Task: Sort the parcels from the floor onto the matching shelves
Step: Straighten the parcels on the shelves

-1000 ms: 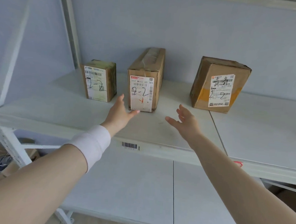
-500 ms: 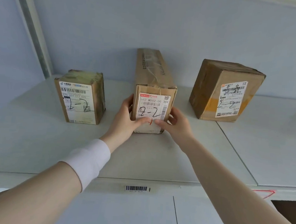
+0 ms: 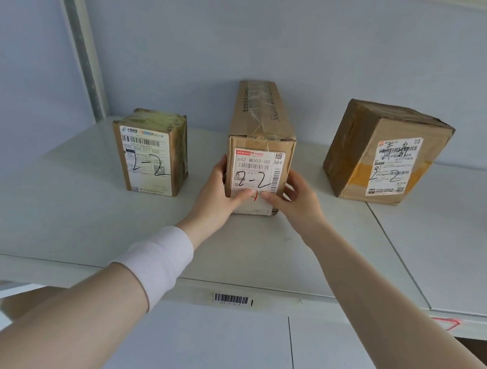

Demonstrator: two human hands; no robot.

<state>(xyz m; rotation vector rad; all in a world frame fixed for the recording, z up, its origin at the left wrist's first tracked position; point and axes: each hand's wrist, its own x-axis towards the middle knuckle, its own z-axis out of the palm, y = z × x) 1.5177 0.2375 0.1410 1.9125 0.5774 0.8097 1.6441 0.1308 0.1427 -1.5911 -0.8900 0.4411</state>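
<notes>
Long carton (image 3: 261, 145) marked "2-2" is laid lengthwise on the upper shelf (image 3: 61, 215), label end toward the camera and far end close to the wall. It is gripped low on the front end, with the left hand (image 3: 217, 195) at its 9 o'clock side and the right hand (image 3: 300, 204) at 3 o'clock. Fingers (image 3: 293, 182) are curled round the side edges and both thumbs are pressed on the label. Small taped parcel (image 3: 152, 155), also "2-2", is stood apart at the carton's 9 o'clock. Dented box (image 3: 382, 153), "2-2", is set apart at 3 o'clock. Barcode sticker (image 3: 231, 298) is fixed to the shelf edge at 6 o'clock. White wristband (image 3: 159, 262) is worn on the left wrist.
</notes>
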